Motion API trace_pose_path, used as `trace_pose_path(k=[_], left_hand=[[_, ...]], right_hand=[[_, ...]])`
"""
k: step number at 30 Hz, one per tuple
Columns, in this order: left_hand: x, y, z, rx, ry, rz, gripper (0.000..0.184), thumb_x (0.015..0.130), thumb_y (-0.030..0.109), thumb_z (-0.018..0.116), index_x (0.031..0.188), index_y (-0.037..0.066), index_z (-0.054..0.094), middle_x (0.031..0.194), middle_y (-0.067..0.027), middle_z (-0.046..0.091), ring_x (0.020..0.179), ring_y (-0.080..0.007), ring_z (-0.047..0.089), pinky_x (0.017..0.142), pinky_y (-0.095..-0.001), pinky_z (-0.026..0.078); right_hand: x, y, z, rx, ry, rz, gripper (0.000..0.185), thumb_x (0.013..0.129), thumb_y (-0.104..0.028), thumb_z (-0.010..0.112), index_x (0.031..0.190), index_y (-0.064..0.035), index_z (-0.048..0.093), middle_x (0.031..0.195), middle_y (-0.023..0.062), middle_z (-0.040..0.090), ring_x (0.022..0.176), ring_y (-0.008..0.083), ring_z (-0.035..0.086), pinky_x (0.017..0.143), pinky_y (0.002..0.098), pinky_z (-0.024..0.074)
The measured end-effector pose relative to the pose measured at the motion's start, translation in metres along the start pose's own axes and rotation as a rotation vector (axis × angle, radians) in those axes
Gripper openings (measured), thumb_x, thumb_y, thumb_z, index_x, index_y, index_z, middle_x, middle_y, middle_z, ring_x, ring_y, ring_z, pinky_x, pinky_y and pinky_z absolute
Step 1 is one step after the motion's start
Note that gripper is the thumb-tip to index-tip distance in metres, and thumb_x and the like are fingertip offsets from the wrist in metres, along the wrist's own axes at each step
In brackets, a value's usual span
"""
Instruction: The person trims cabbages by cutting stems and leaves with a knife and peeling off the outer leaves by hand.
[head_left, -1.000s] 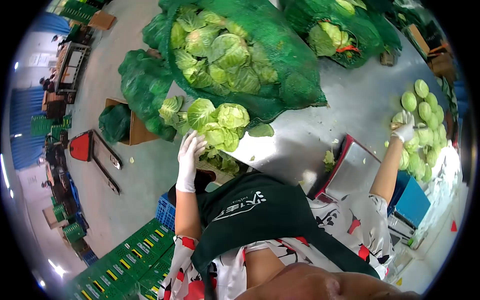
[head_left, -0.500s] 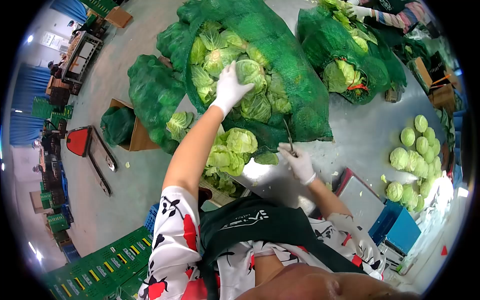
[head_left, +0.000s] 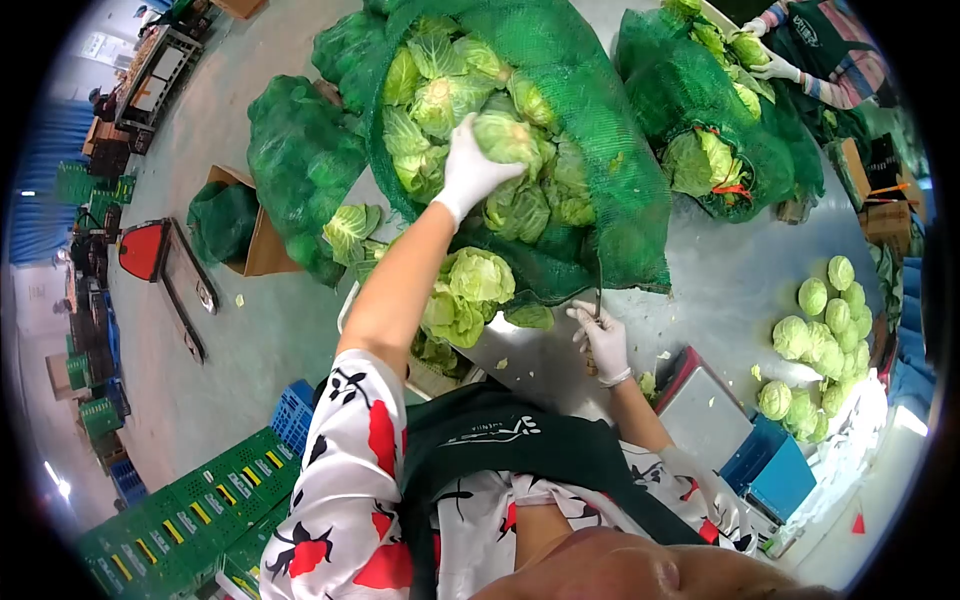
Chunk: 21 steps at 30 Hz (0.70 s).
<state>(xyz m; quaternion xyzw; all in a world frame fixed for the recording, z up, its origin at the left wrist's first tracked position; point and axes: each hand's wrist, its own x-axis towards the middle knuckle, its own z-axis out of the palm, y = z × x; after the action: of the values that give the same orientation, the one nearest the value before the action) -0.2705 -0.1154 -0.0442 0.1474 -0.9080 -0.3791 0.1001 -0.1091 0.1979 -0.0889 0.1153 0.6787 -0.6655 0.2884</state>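
Cabbage (head_left: 507, 138): grasped by left hand (head_left: 476, 172), arm outstretched | knife (head_left: 599, 292): gripped in right hand (head_left: 604, 345) (pointing forward)

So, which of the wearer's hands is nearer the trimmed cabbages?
Right: right hand, across the table from the trimmed cabbages; left hand farther, on a cabbage in the sack.

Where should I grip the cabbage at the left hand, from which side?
Likely the rounded near-left side of the cabbage, coming from the person's side as the left hand does: its top lies exposed in the mesh bag, while other cabbages crowd its far side.
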Motion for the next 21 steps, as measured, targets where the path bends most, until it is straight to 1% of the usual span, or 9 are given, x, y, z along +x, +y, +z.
trace_pose_path(k=[2, 4, 8, 9, 12, 15, 16, 18, 21], left_hand=[[-0.024, -0.029, -0.014, -0.413, 0.039, -0.067, 0.110, 0.059, 0.030, 0.093, 0.145, -0.002, 0.032, 0.134, -0.0195, 0.052, 0.123, -0.0298, 0.054, 0.107, -0.0385, 0.044], [-0.070, -0.032, -0.055, -0.630, -0.030, -0.085, 0.106, 0.061, 0.023, 0.093, 0.146, -0.001, 0.034, 0.132, -0.0178, 0.057, 0.121, -0.0263, 0.057, 0.106, -0.0364, 0.045], [-0.164, -0.035, -0.125, -0.432, -0.177, -0.199, 0.108, 0.062, 0.021, 0.091, 0.149, -0.001, 0.031, 0.133, -0.0182, 0.057, 0.123, -0.0246, 0.056, 0.106, -0.0358, 0.044], [-0.182, -0.051, -0.124, -0.339, -0.217, -0.280, 0.112, 0.059, 0.026, 0.091, 0.148, -0.004, 0.031, 0.133, -0.0200, 0.056, 0.124, -0.0268, 0.055, 0.108, -0.0362, 0.043], [-0.218, -0.087, -0.094, 0.178, -0.242, -0.305, 0.120, 0.055, 0.042, 0.090, 0.147, -0.008, 0.030, 0.134, -0.0283, 0.053, 0.125, -0.0373, 0.053, 0.107, -0.0391, 0.044], [-0.231, -0.102, -0.062, 0.201, -0.205, -0.510, 0.123, 0.057, 0.049, 0.088, 0.147, -0.008, 0.027, 0.142, -0.0301, 0.044, 0.128, -0.0381, 0.051, 0.106, -0.0391, 0.044], [-0.230, -0.097, -0.058, 0.213, -0.175, -0.579, 0.125, 0.057, 0.049, 0.089, 0.148, -0.007, 0.025, 0.143, -0.0304, 0.042, 0.128, -0.0384, 0.051, 0.106, -0.0393, 0.044], [-0.231, -0.084, -0.055, 0.246, -0.160, -0.535, 0.128, 0.056, 0.050, 0.089, 0.148, -0.008, 0.023, 0.143, -0.0304, 0.042, 0.128, -0.0394, 0.050, 0.105, -0.0394, 0.044], [-0.233, -0.085, -0.057, 0.319, -0.168, -0.449, 0.133, 0.055, 0.051, 0.090, 0.149, -0.010, 0.018, 0.140, -0.0292, 0.046, 0.128, -0.0382, 0.051, 0.105, -0.0397, 0.045]], right_hand=[[0.000, -0.001, -0.003, -0.063, 0.011, -0.012, 0.035, 0.095, -0.017, 0.065, 0.126, -0.0015, 0.062, 0.101, 0.0028, 0.071, 0.063, 0.0052, 0.058, 0.050, 0.0203, 0.0450], [0.000, 0.001, -0.002, -0.066, 0.039, -0.032, 0.039, 0.095, -0.016, 0.066, 0.130, -0.0010, 0.059, 0.103, 0.0028, 0.071, 0.064, 0.0051, 0.058, 0.050, 0.0205, 0.0451], [-0.001, 0.003, 0.017, -0.120, 0.022, -0.184, 0.047, 0.095, -0.012, 0.063, 0.139, 0.0011, 0.051, 0.107, 0.0012, 0.068, 0.062, 0.0044, 0.055, 0.053, 0.0204, 0.0467], [0.001, 0.002, 0.025, -0.110, -0.048, -0.172, 0.049, 0.097, -0.011, 0.060, 0.143, -0.0005, 0.047, 0.108, -0.0003, 0.067, 0.064, 0.0030, 0.053, 0.055, 0.0195, 0.0469], [0.000, -0.022, 0.062, -0.262, -0.246, -0.099, 0.051, 0.097, -0.014, 0.060, 0.145, -0.0060, 0.046, 0.106, 0.0049, 0.069, 0.064, 0.0110, 0.060, 0.059, 0.0260, 0.0505], [0.019, 0.013, 0.084, -0.686, -0.320, -0.405, 0.047, 0.095, -0.015, 0.060, 0.140, -0.0105, 0.051, 0.103, 0.0145, 0.068, 0.067, 0.0262, 0.065, 0.064, 0.0367, 0.0533], [0.024, 0.020, 0.091, -0.696, -0.281, -0.507, 0.045, 0.094, -0.016, 0.060, 0.138, -0.0104, 0.053, 0.100, 0.0162, 0.067, 0.069, 0.0300, 0.065, 0.066, 0.0394, 0.0531], [0.026, 0.025, 0.106, -0.719, -0.209, -0.708, 0.040, 0.092, -0.017, 0.061, 0.132, -0.0102, 0.056, 0.094, 0.0195, 0.066, 0.075, 0.0375, 0.065, 0.069, 0.0447, 0.0526], [0.023, 0.018, 0.124, -0.892, -0.248, -0.693, 0.040, 0.092, -0.022, 0.061, 0.130, -0.0075, 0.055, 0.078, 0.0162, 0.066, 0.071, 0.0369, 0.065, 0.064, 0.0459, 0.0517]])
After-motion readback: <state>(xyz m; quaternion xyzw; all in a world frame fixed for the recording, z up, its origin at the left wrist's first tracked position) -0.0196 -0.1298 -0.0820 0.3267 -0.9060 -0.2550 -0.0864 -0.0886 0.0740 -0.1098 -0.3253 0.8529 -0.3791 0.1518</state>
